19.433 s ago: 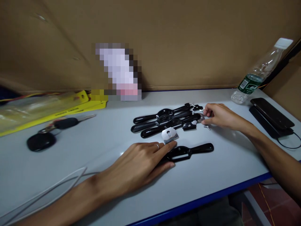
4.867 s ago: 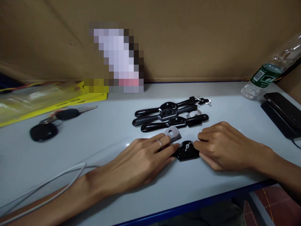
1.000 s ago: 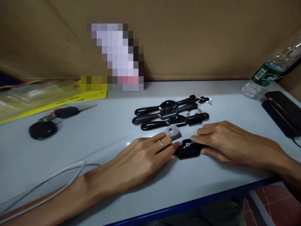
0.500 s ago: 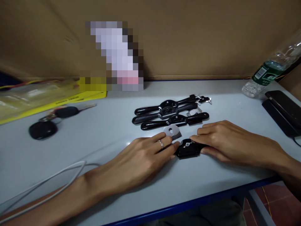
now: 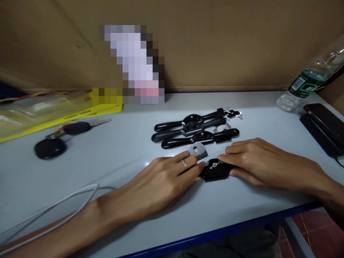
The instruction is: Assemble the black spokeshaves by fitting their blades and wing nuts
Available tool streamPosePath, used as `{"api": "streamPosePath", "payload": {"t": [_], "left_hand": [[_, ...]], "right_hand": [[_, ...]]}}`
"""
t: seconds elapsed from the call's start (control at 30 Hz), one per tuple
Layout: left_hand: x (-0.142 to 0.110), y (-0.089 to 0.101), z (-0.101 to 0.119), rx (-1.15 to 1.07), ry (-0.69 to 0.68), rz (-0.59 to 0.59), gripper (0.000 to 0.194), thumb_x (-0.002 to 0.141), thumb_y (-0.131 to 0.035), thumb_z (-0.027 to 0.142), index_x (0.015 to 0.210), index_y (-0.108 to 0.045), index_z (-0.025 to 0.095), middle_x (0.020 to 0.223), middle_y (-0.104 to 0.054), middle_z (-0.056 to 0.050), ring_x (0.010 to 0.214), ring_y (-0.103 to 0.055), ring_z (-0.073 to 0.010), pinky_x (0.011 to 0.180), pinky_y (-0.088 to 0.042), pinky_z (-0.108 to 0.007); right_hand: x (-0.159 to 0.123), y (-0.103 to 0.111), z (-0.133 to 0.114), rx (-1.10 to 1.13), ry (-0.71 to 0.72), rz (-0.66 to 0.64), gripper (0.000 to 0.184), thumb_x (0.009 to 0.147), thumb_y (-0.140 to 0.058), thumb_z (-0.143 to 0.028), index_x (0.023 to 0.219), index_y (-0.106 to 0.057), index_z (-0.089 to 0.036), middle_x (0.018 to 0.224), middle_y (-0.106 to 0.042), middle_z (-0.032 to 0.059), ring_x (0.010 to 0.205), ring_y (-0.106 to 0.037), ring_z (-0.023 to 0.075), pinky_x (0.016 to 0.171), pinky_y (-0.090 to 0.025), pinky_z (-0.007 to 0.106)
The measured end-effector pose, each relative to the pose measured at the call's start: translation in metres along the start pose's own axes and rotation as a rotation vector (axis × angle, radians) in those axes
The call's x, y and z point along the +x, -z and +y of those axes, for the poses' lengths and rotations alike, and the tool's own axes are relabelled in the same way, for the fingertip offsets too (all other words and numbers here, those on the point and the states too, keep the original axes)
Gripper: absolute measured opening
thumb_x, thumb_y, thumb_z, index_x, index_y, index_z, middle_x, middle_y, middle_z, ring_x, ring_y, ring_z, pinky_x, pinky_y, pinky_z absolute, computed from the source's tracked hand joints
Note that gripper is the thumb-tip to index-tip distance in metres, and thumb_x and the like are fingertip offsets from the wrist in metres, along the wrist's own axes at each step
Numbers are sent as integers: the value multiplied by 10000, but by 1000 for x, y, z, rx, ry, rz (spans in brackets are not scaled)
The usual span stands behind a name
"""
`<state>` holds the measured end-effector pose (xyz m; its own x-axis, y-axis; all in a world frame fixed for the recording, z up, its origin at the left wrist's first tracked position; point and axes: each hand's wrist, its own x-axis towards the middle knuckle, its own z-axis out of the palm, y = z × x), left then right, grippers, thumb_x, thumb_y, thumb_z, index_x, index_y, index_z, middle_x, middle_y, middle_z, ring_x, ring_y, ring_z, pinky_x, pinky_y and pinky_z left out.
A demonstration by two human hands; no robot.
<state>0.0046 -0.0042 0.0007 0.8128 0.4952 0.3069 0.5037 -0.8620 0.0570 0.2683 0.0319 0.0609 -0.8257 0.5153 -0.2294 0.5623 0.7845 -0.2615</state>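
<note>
A black spokeshave (image 5: 215, 171) lies near the front of the table, gripped from both ends. My left hand (image 5: 169, 175), with a ring on one finger, is closed on its left handle. On the right handle, my right hand (image 5: 260, 161) is closed too; both handles are mostly hidden by the fingers. A silver slotted blade (image 5: 197, 150) lies just beyond my left fingertips, which seem to touch its edge. Farther back, three more black spokeshave bodies (image 5: 201, 136) lie side by side, with a second metal blade (image 5: 223, 127) partly hidden among them.
Small black parts with silver screws (image 5: 235, 114) lie behind the spokeshaves. A plastic bottle (image 5: 302, 86) and a dark phone (image 5: 326, 122) are at right. Keys with a black fob (image 5: 50, 148) lie at left, near a yellow-edged plastic package (image 5: 53, 111). A white cable (image 5: 80, 193) crosses my left forearm.
</note>
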Motion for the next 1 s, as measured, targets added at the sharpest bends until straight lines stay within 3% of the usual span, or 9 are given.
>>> {"api": "streamPosePath", "payload": {"t": [0.23,0.37,0.5,0.63,0.73,0.83,1.0], "left_hand": [[1,1,1,6,-4,10,214,1035,-439,147,1126,-629,110,882,-627,-57,744,-601,-196,579,-470,-300],[1,1,1,8,-8,9,203,1037,-446,151,1127,-625,119,888,-634,-56,760,-593,-197,598,-467,-296],[2,2,0,15,-11,7,192,1019,-442,116,1054,-630,128,847,-627,-49,762,-586,-196,586,-447,-290],[4,2,1,18,-12,19,204,1022,-414,108,1029,-617,128,824,-621,-42,724,-581,-184,572,-441,-292],[5,1,3,-23,-16,39,194,1021,-418,110,989,-607,135,804,-613,-37,731,-586,-184,566,-440,-290],[5,2,6,-49,-25,52,187,1019,-429,114,1071,-608,121,826,-627,-41,768,-600,-189,590,-462,-288],[4,2,6,-67,-12,22,184,1023,-422,106,1025,-605,126,828,-611,-37,755,-591,-195,581,-469,-301]], "right_hand": [[-3,1,3,-19,22,60,208,914,-596,-112,1065,-723,-178,981,-722,55,871,-667,212,721,-434,323],[2,-1,-1,5,21,211,161,982,-584,-245,943,-714,-159,893,-704,54,739,-609,170,661,-397,305],[9,-14,-6,-160,130,348,235,1029,-543,-305,897,-665,-155,796,-662,42,703,-545,166,588,-314,304],[14,-26,-10,-298,178,422,266,1062,-462,-230,885,-643,-150,755,-632,39,685,-523,171,550,-247,329],[16,-27,-9,-230,175,394,259,1063,-451,-216,883,-624,-148,738,-614,28,653,-501,158,556,-249,326],[16,-26,-6,-132,160,318,268,1069,-467,-298,884,-605,-161,728,-609,13,633,-482,146,565,-263,314],[16,-29,-7,-311,175,376,338,1096,-396,-269,861,-613,-159,721,-617,28,663,-509,166,551,-245,337]]}}
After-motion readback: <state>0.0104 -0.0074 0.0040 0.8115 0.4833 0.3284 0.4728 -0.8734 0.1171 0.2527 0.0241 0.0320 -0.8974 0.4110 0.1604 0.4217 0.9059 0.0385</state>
